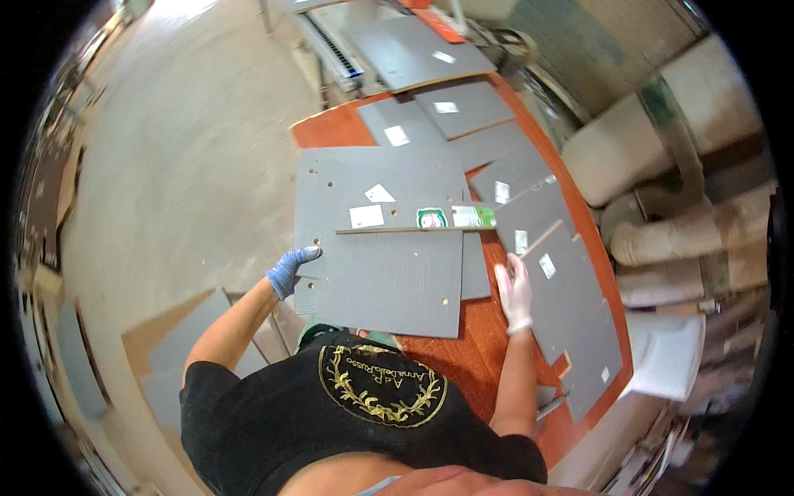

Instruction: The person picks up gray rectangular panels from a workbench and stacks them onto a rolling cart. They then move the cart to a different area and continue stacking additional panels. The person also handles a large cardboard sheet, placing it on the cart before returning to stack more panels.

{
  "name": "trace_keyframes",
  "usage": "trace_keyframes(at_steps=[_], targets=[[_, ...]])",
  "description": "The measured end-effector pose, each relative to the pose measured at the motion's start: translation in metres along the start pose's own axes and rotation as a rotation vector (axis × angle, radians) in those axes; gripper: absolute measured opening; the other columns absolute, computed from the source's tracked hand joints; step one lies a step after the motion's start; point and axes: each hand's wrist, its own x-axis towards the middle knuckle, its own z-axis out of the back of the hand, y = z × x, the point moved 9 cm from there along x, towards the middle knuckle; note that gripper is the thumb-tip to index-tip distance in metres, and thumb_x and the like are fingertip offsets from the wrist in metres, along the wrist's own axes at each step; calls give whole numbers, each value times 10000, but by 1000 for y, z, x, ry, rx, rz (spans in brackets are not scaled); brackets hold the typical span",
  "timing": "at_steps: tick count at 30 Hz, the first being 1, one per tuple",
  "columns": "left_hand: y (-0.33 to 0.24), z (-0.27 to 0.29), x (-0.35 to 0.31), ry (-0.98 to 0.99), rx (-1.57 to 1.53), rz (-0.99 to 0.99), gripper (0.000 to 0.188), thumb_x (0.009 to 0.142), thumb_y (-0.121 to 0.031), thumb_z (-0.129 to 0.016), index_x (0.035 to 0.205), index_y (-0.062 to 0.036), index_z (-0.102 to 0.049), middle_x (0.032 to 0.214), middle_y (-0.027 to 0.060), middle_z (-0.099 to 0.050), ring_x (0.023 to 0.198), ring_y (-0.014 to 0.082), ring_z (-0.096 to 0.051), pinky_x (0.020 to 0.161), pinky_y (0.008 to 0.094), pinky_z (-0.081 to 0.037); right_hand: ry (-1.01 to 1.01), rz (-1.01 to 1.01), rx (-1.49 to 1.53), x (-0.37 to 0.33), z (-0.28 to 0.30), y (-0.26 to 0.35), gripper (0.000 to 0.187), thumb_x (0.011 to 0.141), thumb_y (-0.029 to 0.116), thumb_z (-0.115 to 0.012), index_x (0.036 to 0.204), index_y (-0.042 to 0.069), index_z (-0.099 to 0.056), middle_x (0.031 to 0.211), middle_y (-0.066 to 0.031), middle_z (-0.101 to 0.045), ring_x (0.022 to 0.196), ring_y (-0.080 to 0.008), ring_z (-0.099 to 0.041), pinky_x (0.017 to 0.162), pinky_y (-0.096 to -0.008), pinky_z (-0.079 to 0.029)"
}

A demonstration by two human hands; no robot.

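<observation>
A large grey panel (380, 281) with several small drilled holes lies in front of me, overhanging the table's left side. My left hand (289, 271), in a blue glove, grips its left edge with the thumb on top; the other fingers are mostly hidden. Across this panel runs a narrow strip (405, 231) with a brown edge, and its right end reaches past the panel. Green-and-white labels (474, 217) sit at that end. My right hand (514, 296), white-gloved, rests at the corner of another grey panel (571, 285), thumb and fingers apart.
The red-brown table (475, 347) carries several more labelled grey panels (469, 107) along its far and right sides. A white chair (666, 355) stands right of it. More boards (198, 339) lean at lower left. Large pale ducts (695, 227) run along the right.
</observation>
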Motion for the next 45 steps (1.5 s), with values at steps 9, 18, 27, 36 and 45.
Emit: trace_keyframes(at_steps=[9,18,27,36,45], targets=[[127,108,-83,-204,72,-313,553,715,-282,-737,1152,-17,-526,1025,73,-599,909,179,-570,848,313,-452,572,-557,797,-74,-175,29,609,760,464,-654,1175,34,-539,1170,-59,-534,1069,-181,-484,943,-334,-369],[56,206,-144,-645,239,-437,898,693,-344,-753,1384,-39,-266,1225,163,-487,1100,248,-489,931,341,-420,335,-420,921,-127,-204,127,429,826,359,-615,1135,70,-546,1047,-21,-567,934,-136,-522,866,-292,-409],[128,799,-458,-1163,1257,-79,768,764,-573,-556,1368,-150,-341,1422,153,-291,1315,331,-253,1074,465,-141,714,-849,703,-658,-662,490,627,752,219,-713,1246,10,-388,1213,-172,-457,1164,-260,-438,941,-332,-393],[263,1463,-858,-1190,1398,31,600,848,-364,-423,1391,-145,-295,1472,153,-164,1355,362,-119,1082,517,19,852,440,-24,-1074,-1020,1191,673,599,349,-753,1145,38,-511,1053,-175,-578,996,-321,-549,878,-392,-440],[418,1774,-1428,-1740,1456,343,616,773,-332,-620,1278,-33,-434,1243,218,-487,1105,325,-495,939,397,-396,1669,409,392,-1594,-1253,1525,725,657,144,-651,1317,128,-352,1231,-226,-409,1085,-378,-487,898,-408,-442]])
